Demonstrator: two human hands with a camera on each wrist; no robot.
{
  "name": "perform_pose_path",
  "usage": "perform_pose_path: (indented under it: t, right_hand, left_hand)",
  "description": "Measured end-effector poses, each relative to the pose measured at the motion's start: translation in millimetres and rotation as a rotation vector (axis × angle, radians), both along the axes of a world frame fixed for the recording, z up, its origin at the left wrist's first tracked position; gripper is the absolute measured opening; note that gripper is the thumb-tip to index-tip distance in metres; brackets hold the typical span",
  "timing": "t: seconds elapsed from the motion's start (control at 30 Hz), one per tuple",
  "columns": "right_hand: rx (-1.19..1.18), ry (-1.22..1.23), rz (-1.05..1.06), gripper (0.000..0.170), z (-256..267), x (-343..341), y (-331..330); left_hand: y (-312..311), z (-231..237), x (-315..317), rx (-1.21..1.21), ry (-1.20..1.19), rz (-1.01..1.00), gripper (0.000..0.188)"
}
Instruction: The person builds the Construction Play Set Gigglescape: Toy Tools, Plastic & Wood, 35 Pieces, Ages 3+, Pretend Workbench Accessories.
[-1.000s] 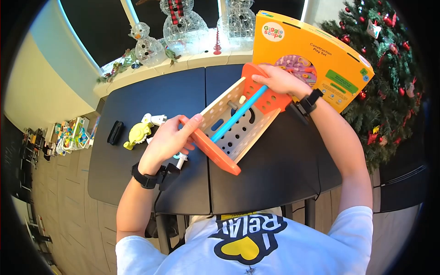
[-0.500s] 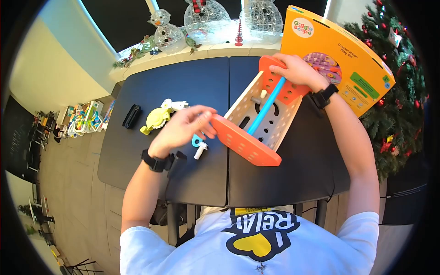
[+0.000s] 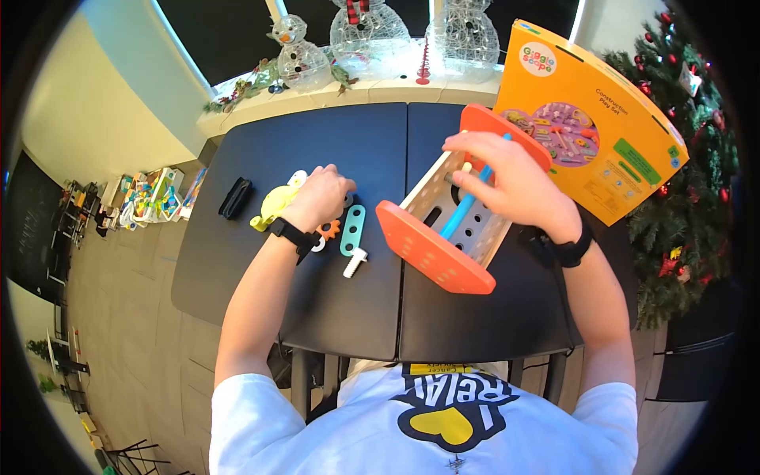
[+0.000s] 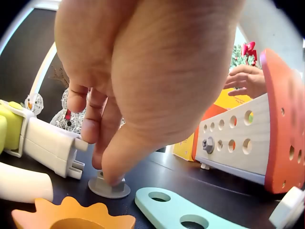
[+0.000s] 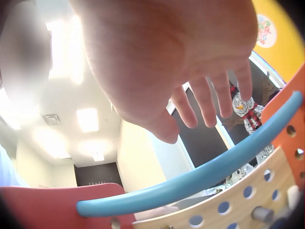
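On the table to the left, my left hand (image 3: 321, 196) reaches down, its thumb and fingertips pinching a small grey flanged nut (image 4: 109, 190). Around it lie a teal strip with holes (image 3: 353, 229), an orange gear (image 3: 330, 229), a white bolt (image 3: 355, 263) and a yellow-green and white toy tool (image 3: 275, 206). To the right stands a toy toolbox with orange ends (image 3: 434, 250), pale perforated sides (image 4: 233, 138) and a blue handle bar (image 3: 454, 222). My right hand (image 3: 522, 186) hovers over that bar with spread fingers, holding nothing. A grey bolt head (image 4: 208, 145) sits in the toolbox's side.
A yellow Construction Play Set box (image 3: 633, 150) stands behind the toolbox on the right, before a decorated tree (image 3: 689, 214). At the table's left lies a black case (image 3: 235, 198). Wire snowmen (image 3: 368, 39) line the sill at the back.
The toolbox has been turned and rests on the table. My left hand left its near end and moved to the small parts; my right hand let go of the far end and lies over the bar.
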State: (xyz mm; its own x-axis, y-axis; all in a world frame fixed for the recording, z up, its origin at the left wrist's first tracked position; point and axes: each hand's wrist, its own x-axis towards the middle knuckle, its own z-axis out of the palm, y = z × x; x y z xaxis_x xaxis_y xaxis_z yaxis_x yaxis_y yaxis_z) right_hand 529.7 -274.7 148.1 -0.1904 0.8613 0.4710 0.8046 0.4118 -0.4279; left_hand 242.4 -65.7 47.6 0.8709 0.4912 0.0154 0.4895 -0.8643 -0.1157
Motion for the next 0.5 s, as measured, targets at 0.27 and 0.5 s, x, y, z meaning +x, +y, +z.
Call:
perform_pose_path:
  t: [0.27,0.5]
  right_hand:
    - [0.002,0.094,-0.001,0.031,4.0,3.5,-18.0]
    - [-0.018,0.129,-0.047,0.035,2.8,16.3,-29.4]
  left_hand:
    - [-23.7,22.1,4.4,-0.260,-0.385,-0.031,0.019]
    - [-58.4,73.5,19.0,-0.366,-0.754,-0.105,0.031]
